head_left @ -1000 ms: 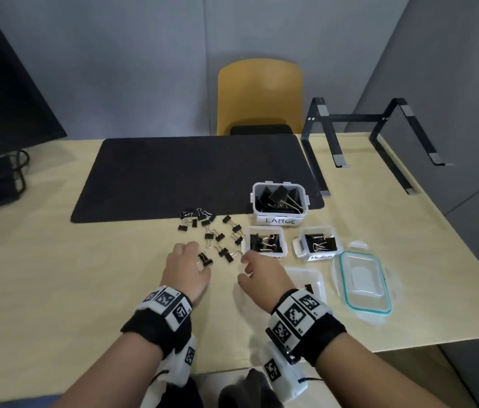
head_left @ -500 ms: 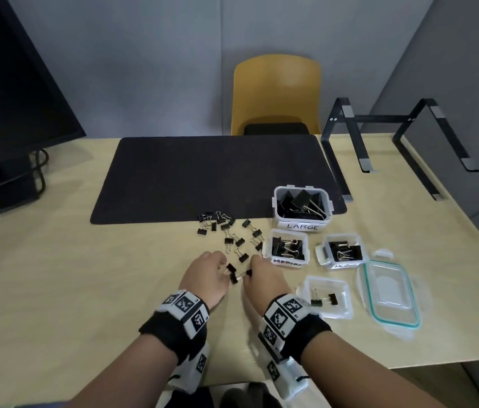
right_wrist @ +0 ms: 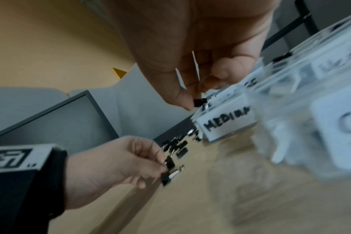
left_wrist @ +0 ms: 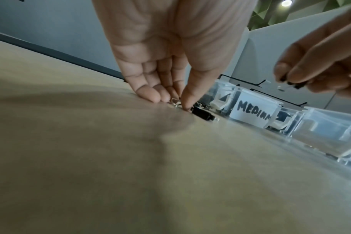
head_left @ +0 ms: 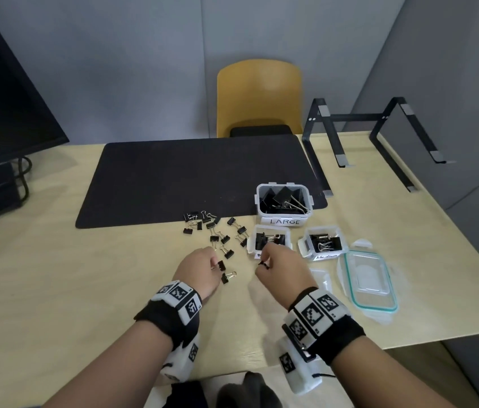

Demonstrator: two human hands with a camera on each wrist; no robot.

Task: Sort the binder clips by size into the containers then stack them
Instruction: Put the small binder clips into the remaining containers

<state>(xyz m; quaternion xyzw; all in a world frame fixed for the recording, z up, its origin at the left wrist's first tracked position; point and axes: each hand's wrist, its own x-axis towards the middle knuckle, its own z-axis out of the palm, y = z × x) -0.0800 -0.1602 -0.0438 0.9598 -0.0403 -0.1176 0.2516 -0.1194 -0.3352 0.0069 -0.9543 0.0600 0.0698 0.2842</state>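
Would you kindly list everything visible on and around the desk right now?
loose binder clips: over a dozen, black, desk centre
LARGE container: one, clear, holds big clips
MEDIUM containers: two, clear, in front of LARGE
small empty container: one, clear, beside right wrist
lid: one, teal-rimmed, right
mat: one, black
stand: one, black, far right
chair: one, yellow
monitor: one, black, left
left hand: pinching a clip on the desk
right hand: pinching a small clip in the air

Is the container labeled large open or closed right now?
Open. The LARGE container has no lid on it in the head view, and the big black binder clips inside show from above.
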